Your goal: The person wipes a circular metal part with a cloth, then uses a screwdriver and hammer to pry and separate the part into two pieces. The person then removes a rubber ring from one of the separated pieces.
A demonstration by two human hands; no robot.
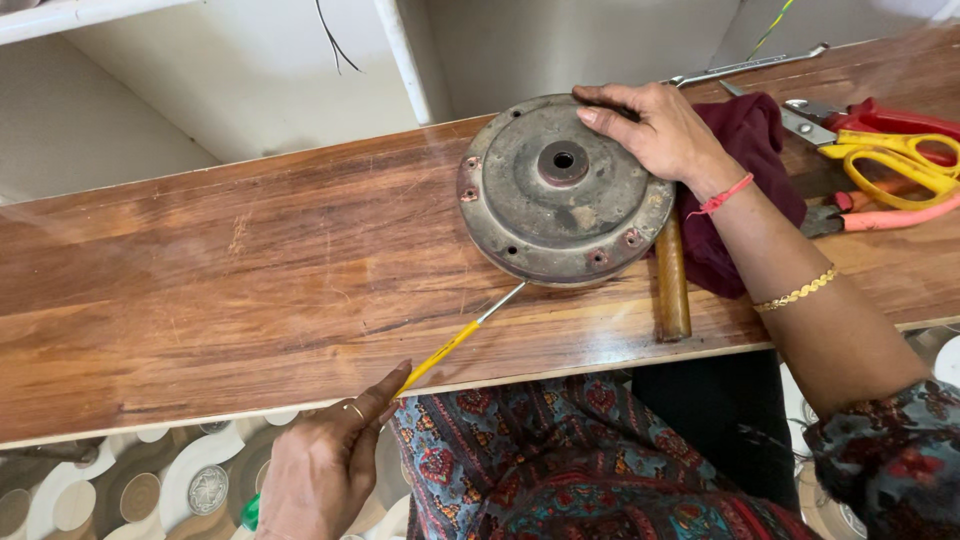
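Note:
A round, rusty grey metal housing (545, 195) with a centre hole lies flat on the wooden bench (250, 260). My right hand (655, 125) rests on its far right rim, fingers spread over the top. My left hand (325, 465) sits below the bench's front edge and grips a yellow-handled screwdriver (450, 345). The screwdriver's metal shaft slants up to the housing's lower edge, where its tip is hidden under the rim.
A wooden hammer handle (672, 280) lies beside the housing on a maroon cloth (745, 165). Yellow-handled scissors (895, 160), red-handled pliers (880, 215) and a metal spanner (745, 66) lie at the right. A white wall stands behind the bench.

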